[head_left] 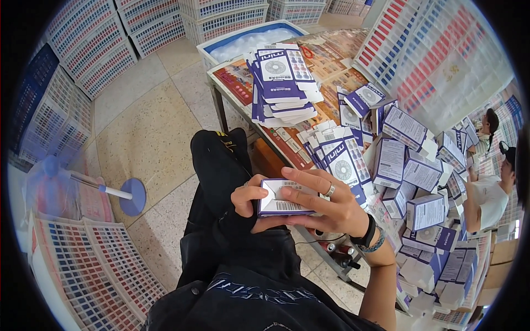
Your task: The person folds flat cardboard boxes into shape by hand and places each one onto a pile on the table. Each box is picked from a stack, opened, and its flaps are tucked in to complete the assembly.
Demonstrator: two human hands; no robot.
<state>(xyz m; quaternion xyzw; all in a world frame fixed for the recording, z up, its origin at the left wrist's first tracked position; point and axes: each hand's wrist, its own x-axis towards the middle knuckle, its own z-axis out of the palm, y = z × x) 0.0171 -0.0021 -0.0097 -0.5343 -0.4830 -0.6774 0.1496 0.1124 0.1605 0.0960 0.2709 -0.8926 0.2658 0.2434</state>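
Note:
Above my lap, both hands hold a small white and purple cardboard box (274, 204), its end with a barcode facing up. My left hand (247, 199) grips the box's left side, the thumb at the edge of the end panel. From the right, my right hand (333, 203) closes round it, with fingers laid across the top and others beneath. Whether anything is inside the box is hidden. On the table beyond lies a stack of flattened purple and white cartons (279, 83). Closer to my right hand is a second, fanned pile of flat cartons (343, 164).
Many folded boxes (406, 124) lie heaped on the table (326, 47) at right. Behind them stands a white crate (386, 41). A blue-rimmed tub (237, 47) of white material sits at the table's far end. Stacked crates (85, 44) and a blue fan (132, 196) are at left. Other people (491, 196) appear far right.

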